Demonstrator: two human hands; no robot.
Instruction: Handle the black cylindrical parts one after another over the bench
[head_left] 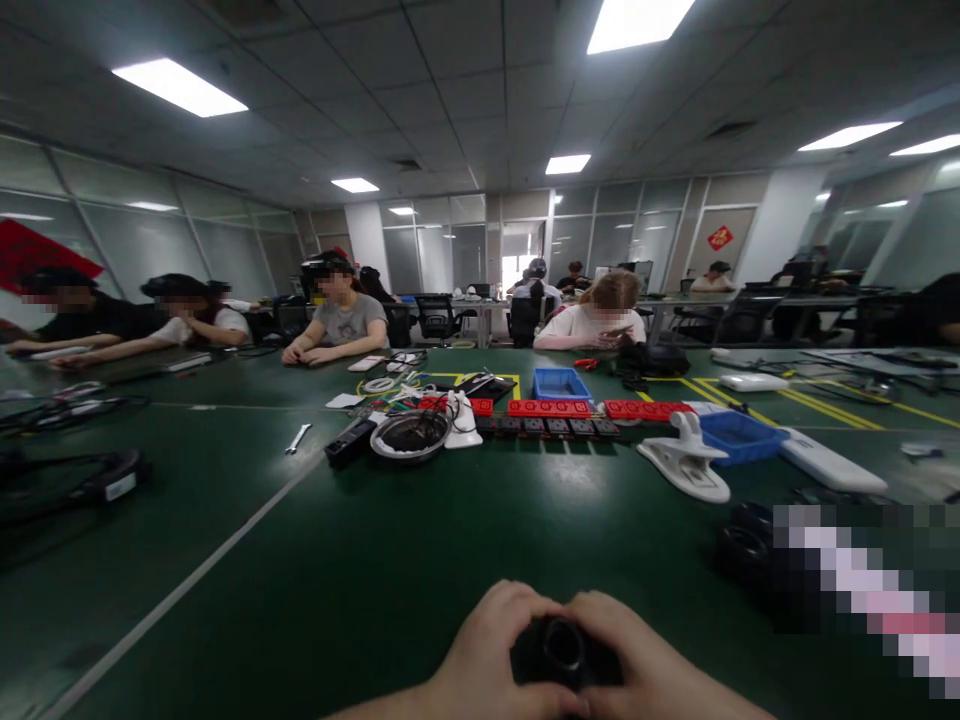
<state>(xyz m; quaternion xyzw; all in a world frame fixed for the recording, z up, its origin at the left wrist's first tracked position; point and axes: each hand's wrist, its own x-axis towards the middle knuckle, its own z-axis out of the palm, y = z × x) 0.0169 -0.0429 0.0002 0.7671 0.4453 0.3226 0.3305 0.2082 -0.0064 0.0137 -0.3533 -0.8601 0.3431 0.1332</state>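
Note:
My left hand (491,650) and my right hand (645,660) meet at the bottom middle of the view, just above the green table (315,560). Both are wrapped round a small black round part (562,650) with a ring-shaped opening facing up. Fingers of each hand curl against its sides. The underside of the part is hidden by my hands.
Further back on the table lie a round metal bowl (410,436), a black box (349,441), red and black power strips (551,408), two blue bins (739,437), a white clamp device (686,462) and a wrench (297,438). Several people sit along the far side.

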